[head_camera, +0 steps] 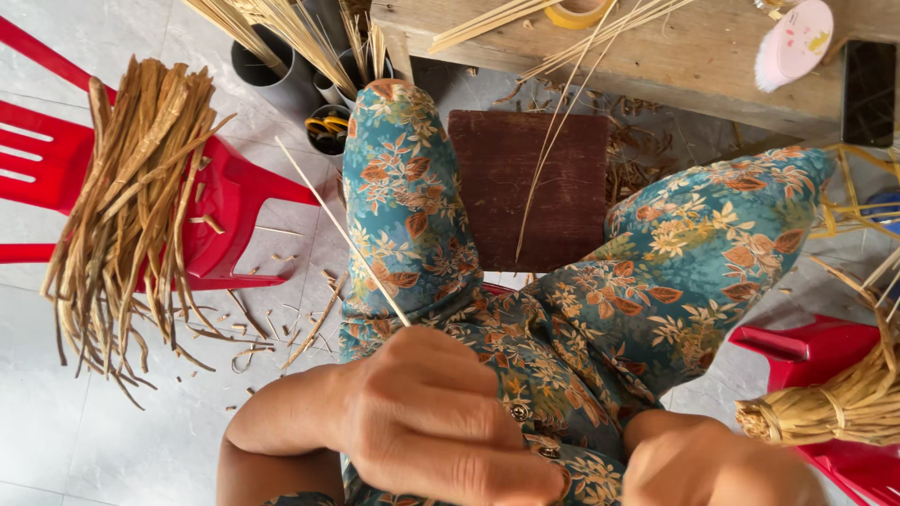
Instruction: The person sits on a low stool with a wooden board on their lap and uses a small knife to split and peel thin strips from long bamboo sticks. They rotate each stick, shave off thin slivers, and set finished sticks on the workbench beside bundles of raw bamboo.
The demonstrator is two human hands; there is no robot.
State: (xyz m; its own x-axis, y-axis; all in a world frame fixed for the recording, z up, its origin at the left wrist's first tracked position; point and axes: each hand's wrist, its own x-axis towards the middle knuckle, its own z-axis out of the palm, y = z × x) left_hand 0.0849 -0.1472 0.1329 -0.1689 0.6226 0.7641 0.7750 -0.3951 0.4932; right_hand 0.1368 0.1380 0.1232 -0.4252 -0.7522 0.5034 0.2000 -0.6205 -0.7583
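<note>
**Thin stick gripped over the lap**

A thin pale stick [342, 230] is held in the closed left hand [441, 422], slanting up towards the red chair [234, 201]; the right hand [708, 464] is fisted, contents hidden; a steady grip near the end is advised.

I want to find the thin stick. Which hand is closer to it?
Left. The left hand holds the thin stick by its lower end; the right hand sits apart, across the lap.
</note>
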